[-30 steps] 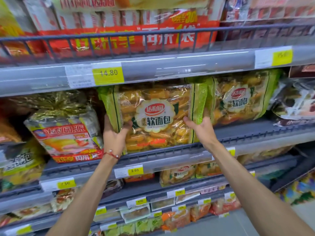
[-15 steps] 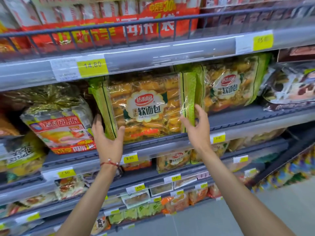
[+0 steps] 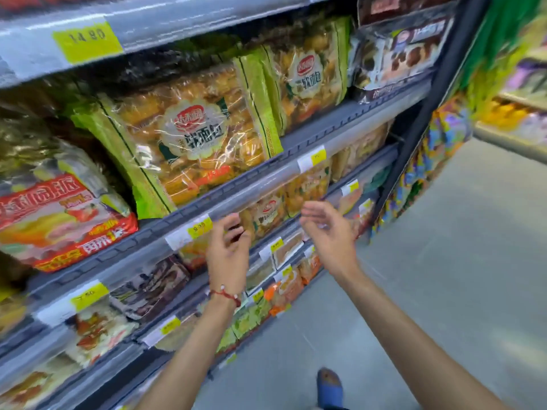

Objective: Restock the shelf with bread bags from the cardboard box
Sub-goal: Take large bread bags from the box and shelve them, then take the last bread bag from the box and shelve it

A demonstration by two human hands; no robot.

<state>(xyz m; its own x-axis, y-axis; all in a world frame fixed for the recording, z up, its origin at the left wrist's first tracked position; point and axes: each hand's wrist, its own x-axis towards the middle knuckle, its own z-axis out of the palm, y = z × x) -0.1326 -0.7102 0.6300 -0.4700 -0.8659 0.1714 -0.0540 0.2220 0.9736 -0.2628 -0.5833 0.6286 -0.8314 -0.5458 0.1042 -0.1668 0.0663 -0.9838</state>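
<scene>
A large green-edged bread bag (image 3: 189,137) stands upright on the grey shelf (image 3: 340,119), leaning slightly left. A second bag of the same kind (image 3: 310,75) stands to its right. My left hand (image 3: 228,250), with a red cord at the wrist, hangs below the shelf's front rail with its fingers loosely curled and nothing in it. My right hand (image 3: 328,232) is beside it, palm turned inward, fingers apart, holding nothing. Both hands are clear of the bags. No cardboard box is in view.
A red and gold cake bag (image 3: 59,208) sits left of the bread bag. Dark packs (image 3: 399,54) fill the shelf's right end. Lower shelves hold small snack packs (image 3: 266,214). Grey aisle floor (image 3: 444,276) lies to the right. My blue shoe (image 3: 330,386) shows below.
Both hands let go of the bread bag, which stays on the shelf, and dropped below the shelf rail. The view swung right and down toward the aisle floor.
</scene>
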